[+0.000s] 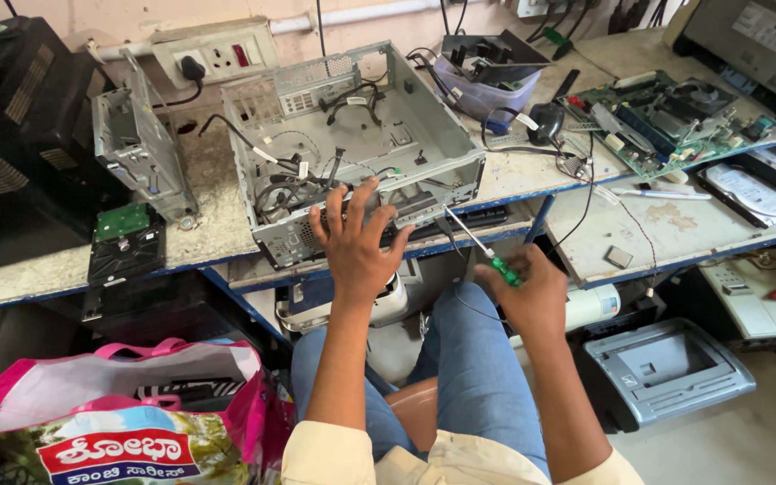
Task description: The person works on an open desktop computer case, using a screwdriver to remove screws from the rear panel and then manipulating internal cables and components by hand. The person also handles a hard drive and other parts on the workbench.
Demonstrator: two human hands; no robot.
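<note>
An open grey computer case (424, 126) lies on the workbench (208, 229), with black cables inside. My left hand (357, 238) rests with spread fingers on the case's near front edge. My right hand (527, 287) grips a green-handled screwdriver (482, 250) whose thin shaft points up and left at the case's front right corner. My knees in blue jeans are below the bench.
A metal drive cage (141, 148) and a hard drive (126, 238) lie at left. A green motherboard (666, 121), another hard drive (752, 190) and a pen are at right. A pink bag (119, 413) stands lower left, a grey printer (666, 368) on the floor at right.
</note>
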